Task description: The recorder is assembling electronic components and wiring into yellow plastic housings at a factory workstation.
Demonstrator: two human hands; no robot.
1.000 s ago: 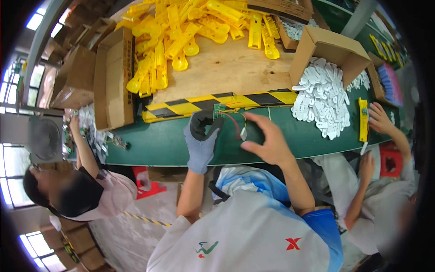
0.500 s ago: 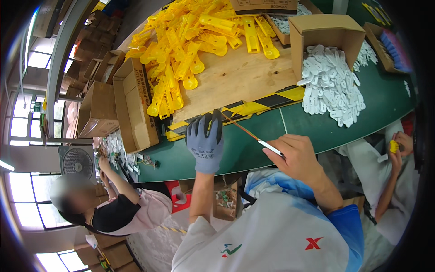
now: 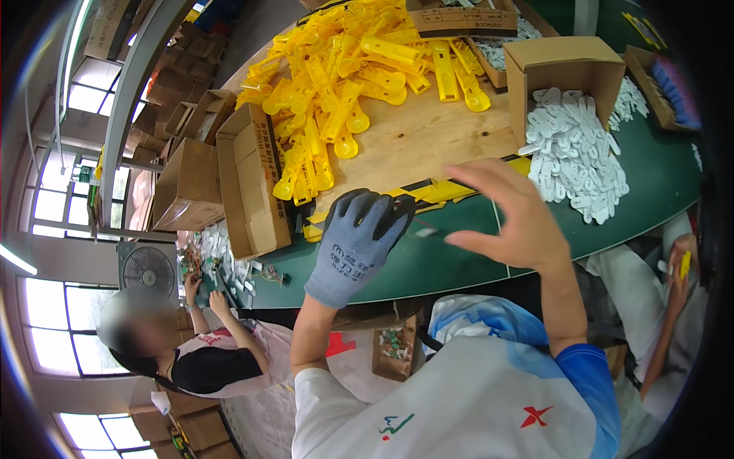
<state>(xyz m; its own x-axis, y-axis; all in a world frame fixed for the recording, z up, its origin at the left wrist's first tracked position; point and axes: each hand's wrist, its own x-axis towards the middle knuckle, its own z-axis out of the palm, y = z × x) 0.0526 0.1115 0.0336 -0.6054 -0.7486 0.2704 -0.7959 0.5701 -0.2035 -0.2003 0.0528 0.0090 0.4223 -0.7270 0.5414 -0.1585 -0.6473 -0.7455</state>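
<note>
My left hand (image 3: 353,246), in a grey knit glove with black fingertips, is over the front edge of the board, its fingers curled down and closed. What it pinches, if anything, is hidden by the glove. My bare right hand (image 3: 518,219) hovers to the right, thumb and fingers spread apart with nothing in them. Between the hands, a small white piece (image 3: 426,232) shows blurred against the green tabletop (image 3: 459,264). Beyond them, yellow translucent plastic casings (image 3: 336,92) lie heaped on the wooden board (image 3: 428,145), whose front edge carries black-and-yellow striped tape (image 3: 440,191).
A tipped carton (image 3: 562,65) at the right spills white plastic parts (image 3: 573,157). An open cardboard box (image 3: 252,180) stands left of the board. One person (image 3: 222,344) works at the left; another person's hand (image 3: 678,268) holds a yellow piece at the right.
My right hand has let go of the slim white stick-like piece with an orange-brown strand, opened and risen. My left glove has turned, fingers more curled. The view has shifted slightly.
</note>
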